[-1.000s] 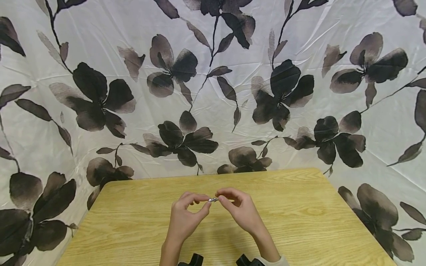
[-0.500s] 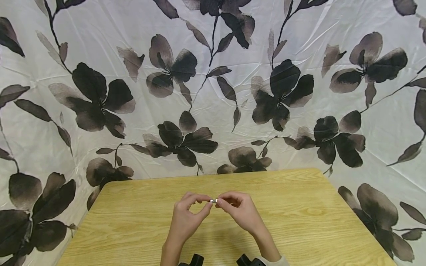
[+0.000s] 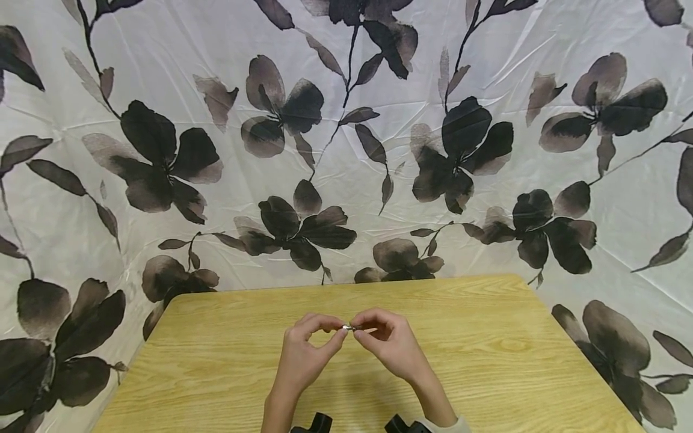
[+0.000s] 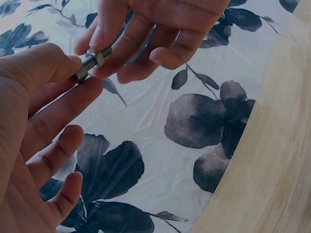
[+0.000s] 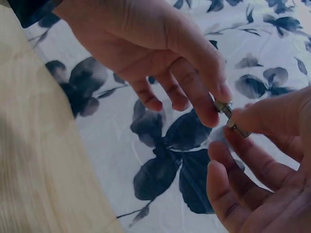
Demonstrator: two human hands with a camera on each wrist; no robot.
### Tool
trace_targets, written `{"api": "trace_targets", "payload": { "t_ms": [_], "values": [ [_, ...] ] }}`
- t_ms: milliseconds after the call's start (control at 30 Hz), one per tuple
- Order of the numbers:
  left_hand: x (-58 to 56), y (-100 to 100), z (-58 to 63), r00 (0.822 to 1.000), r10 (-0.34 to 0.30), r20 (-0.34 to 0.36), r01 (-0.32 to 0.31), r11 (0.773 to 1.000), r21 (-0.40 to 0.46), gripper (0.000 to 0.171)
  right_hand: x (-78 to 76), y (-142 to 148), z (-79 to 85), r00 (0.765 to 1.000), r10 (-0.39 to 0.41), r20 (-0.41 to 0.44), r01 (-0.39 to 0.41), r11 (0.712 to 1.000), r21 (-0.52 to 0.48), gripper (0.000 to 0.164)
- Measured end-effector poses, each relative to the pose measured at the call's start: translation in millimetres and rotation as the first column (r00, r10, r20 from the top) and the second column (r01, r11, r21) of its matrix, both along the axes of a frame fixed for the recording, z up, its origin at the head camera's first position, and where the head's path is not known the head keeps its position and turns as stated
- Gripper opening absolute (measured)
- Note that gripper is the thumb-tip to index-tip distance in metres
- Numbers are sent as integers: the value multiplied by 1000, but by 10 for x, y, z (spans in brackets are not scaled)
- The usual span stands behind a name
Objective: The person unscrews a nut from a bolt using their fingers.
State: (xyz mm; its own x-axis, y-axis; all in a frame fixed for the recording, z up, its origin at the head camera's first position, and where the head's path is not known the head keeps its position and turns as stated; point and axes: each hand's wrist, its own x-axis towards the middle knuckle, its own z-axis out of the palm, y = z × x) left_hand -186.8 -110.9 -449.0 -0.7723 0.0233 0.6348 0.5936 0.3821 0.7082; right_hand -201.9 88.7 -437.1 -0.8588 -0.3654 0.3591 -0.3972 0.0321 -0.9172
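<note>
Bolt (image 4: pixel 89 63) held over worktop (image 3: pixel 216 349) betw. L hand (image 3: pixel 302 353) & R hand (image 3: pixel 392 347); head (image 4: pixel 79 75) clamped in L grip, thumb & fingertip; nut (image 4: pixel 99 59) on thread pinched in R grip

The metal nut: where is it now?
In the left wrist view's upper left, the nut is around the bolt that the left hand pinches, at the fingertips of the right hand.
</note>
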Motion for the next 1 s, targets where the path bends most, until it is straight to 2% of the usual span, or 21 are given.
{"api": "trace_targets", "payload": {
  "t_ms": [167, 367, 467, 800, 1000],
  "values": [
    [7, 7, 1, 1000, 27, 8, -27, 999, 37, 20, 5, -6, 0, 1000, 17, -19, -17, 1000, -16, 23],
    [12, 7, 22, 999, 48, 22, -49, 998, 48, 21, -14, -2, 17, 993, -95, 75, 93, 995, 28, 29],
    [18, 4, 28, 998, 47, 28, -48, 998, 49, 21, -18, 1, 13, 988, -123, 89, 119, 992, 50, 29],
    [28, 0, 27, 1000, -4, 11, 3, 998, 57, 19, -1, -8, 13, 992, -99, 81, 93, 993, 68, 23],
    [17, -11, 28, 999, -17, 27, 16, 999, 52, 17, 7, -14, 22, 993, -93, 69, 89, 995, 55, 23]
  ]
}}
